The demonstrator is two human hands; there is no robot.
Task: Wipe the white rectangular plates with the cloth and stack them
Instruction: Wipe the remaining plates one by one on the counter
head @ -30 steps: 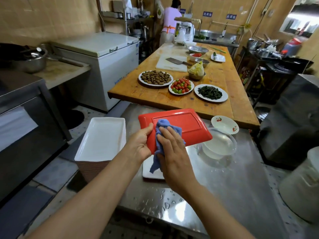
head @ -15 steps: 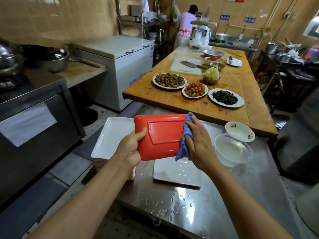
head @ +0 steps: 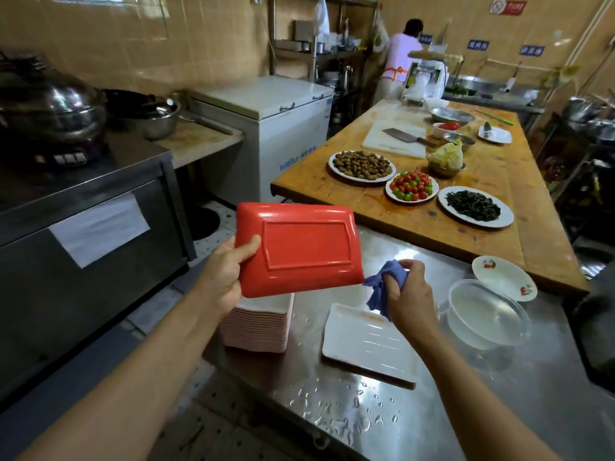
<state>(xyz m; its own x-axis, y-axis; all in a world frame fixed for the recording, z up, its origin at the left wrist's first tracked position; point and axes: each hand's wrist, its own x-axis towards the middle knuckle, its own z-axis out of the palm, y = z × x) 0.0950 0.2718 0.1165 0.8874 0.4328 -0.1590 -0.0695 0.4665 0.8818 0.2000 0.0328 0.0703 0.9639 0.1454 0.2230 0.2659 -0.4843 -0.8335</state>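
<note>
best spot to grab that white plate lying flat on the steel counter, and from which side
Judging by its pose, take the white rectangular plate by its near long rim, which shows a shadow gap above the steel counter. Come from the near side; the right hand with the blue cloth hovers over its far edge.

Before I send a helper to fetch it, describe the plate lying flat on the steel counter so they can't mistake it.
On the wet steel counter, look between the tall plate stack at its left edge and the clear plastic bowl. The white rectangular plate lies there alone, face up, just below the right hand gripping the blue cloth. Unlike the round flowered dish, it is rectangular and plain.
</note>
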